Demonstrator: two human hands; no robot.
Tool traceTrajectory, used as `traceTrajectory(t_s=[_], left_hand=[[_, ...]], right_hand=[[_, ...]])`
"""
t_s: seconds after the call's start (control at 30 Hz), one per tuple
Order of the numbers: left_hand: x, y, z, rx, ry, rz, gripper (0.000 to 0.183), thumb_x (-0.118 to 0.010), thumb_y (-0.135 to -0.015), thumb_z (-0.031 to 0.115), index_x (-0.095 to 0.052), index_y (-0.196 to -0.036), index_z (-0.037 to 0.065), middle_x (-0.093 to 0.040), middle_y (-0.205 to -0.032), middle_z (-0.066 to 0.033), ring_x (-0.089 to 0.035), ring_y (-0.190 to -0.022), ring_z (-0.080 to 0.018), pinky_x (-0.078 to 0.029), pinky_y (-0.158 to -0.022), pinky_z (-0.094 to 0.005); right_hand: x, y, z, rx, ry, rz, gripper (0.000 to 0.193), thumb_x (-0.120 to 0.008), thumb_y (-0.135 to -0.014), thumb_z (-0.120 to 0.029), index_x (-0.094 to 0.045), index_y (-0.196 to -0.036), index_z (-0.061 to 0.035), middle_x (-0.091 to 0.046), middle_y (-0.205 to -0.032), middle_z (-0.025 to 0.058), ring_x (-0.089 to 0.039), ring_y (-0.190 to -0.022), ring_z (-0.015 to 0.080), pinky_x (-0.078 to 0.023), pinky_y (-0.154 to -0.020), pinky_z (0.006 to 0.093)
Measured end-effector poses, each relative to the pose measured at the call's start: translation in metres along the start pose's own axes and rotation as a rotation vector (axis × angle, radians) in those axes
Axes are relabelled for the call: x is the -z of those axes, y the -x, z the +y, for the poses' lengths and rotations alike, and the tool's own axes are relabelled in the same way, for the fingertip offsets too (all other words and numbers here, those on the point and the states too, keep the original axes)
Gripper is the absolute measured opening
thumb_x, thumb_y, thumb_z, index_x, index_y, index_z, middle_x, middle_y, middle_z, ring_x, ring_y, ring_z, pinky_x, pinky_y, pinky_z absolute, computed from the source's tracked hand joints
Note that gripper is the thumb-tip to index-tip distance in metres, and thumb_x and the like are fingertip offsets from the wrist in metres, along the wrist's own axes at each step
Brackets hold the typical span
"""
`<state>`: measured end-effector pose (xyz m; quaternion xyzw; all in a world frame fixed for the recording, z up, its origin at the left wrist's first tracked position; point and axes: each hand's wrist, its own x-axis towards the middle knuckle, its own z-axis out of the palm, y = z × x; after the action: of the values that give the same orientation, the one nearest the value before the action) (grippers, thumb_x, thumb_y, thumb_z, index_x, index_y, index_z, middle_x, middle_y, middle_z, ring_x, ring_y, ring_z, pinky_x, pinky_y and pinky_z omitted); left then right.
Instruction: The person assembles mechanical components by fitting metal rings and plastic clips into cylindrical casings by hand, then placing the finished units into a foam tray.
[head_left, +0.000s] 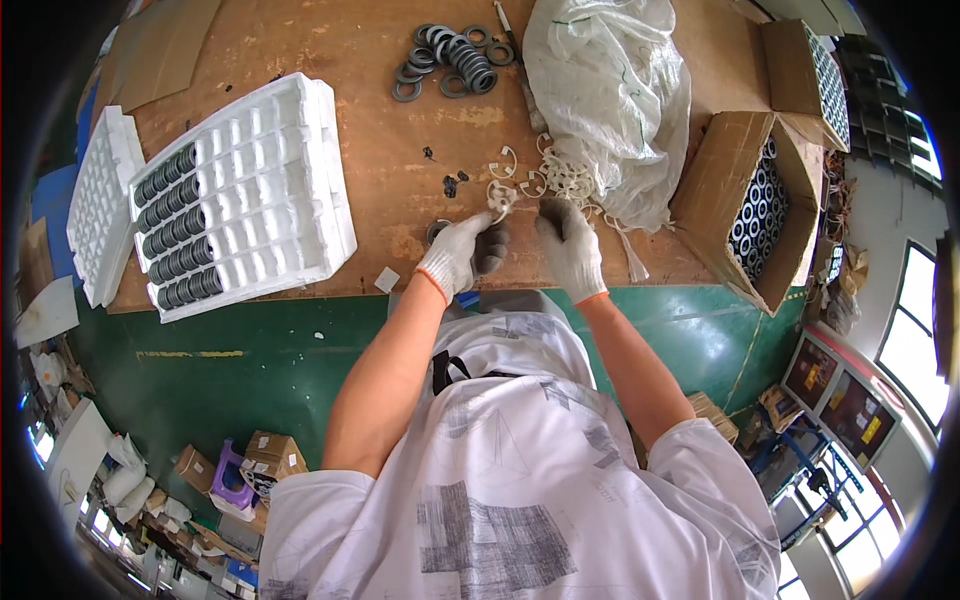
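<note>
Both my hands wear white knit gloves with grey palms and orange cuffs. My left hand (pixel 458 256) is closed, pinching a small bunch of white plastic rings (pixel 501 197) at its fingertips. To its right, my right hand (pixel 571 247) has curled fingers beside the bunch; whether anything is in them is hidden. Just beyond it lies a pile of white plastic rings (pixel 570 174), with a few loose ones to its left. A dark grey ring (pixel 436 231) lies on the table, partly covered by my left hand.
A white foam tray (pixel 325 170) on the left holds rows of black rings (pixel 180 230); another foam tray (pixel 105 205) leans beside it. Grey rings (pixel 465 62) lie at the back. A translucent woven sack (pixel 610 90) and cardboard boxes of rings (pixel 700 180) stand rightward on the brown table (pixel 390 160).
</note>
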<state>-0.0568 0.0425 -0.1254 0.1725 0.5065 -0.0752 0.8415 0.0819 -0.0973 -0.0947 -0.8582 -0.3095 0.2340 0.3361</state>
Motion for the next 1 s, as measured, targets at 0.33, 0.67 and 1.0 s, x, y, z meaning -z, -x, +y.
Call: traceTrajectory(t_s=[0.33,0.67,1.0], left_hand=[[-0.007,-0.001,-0.018,-0.147,-0.55,0.01,0.036,-0.06,-0.105,0.035,-0.072,-0.11,0.001,-0.074,-0.088,-0.0063,-0.065,-0.067,-0.0149,-0.056,-0.062,-0.032],[-0.012,0.001,0.008,-0.237,-0.562,0.106,0.047,-0.065,-0.101,0.048,-0.075,-0.096,0.003,-0.066,-0.075,-0.0001,-0.054,-0.058,-0.0091,-0.043,-0.052,-0.0284],[-0.021,0.021,0.019,-0.386,-1.268,0.411,0.046,-0.059,-0.099,0.051,-0.079,-0.109,0.011,-0.077,-0.105,-0.0194,-0.073,-0.101,-0.0401,-0.057,-0.087,-0.0513]], right_hand=[[0.004,-0.018,-0.002,-0.302,-0.205,-0.45,0.035,-0.065,-0.102,-0.027,-0.073,-0.122,0.001,-0.076,-0.093,0.0143,-0.071,-0.082,0.0163,-0.057,-0.076,0.0349],[0.003,-0.013,-0.015,-0.026,0.126,-0.364,0.029,-0.068,-0.098,-0.026,-0.075,-0.115,-0.0043,-0.077,-0.105,0.0212,-0.074,-0.098,0.0372,-0.057,-0.087,0.0443],[0.004,-0.006,-0.008,-0.013,0.132,-0.388,0.026,-0.067,-0.097,-0.019,-0.075,-0.114,-0.0015,-0.078,-0.105,0.0188,-0.076,-0.095,0.0305,-0.057,-0.087,0.0401]])
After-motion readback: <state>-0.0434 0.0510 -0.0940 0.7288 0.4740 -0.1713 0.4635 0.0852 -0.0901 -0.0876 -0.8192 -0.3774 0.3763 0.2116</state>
